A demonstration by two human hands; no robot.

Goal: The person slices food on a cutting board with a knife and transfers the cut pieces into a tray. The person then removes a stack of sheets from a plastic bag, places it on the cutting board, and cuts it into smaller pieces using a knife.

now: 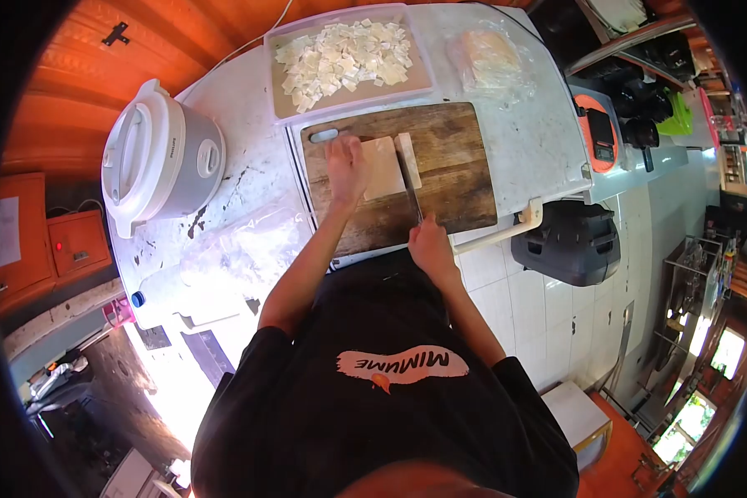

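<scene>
On a dark-stained wooden cutting board (456, 183) lies a pale, flat slab (382, 166), perhaps stacked sheets. My left hand (346, 170) is closed, its curled fingers at the slab's left edge, holding it. A kitchen knife (409, 184) has its handle in my right hand (432, 243), which is closed around it near the board's front edge. The blade points away from me, along the slab's right side. Right of the blade sits a narrow pale strip (409, 160), separated from the slab. My fingertips on the left are partly hidden.
Behind the board stands a pinkish plastic tray (353, 105) of small pale pieces. A clear plastic bag (490, 62) of pale sheets lies back right. At left are a white rice cooker (162, 158) and crumpled clear plastic (241, 253). An orange scale (596, 133) stands at right.
</scene>
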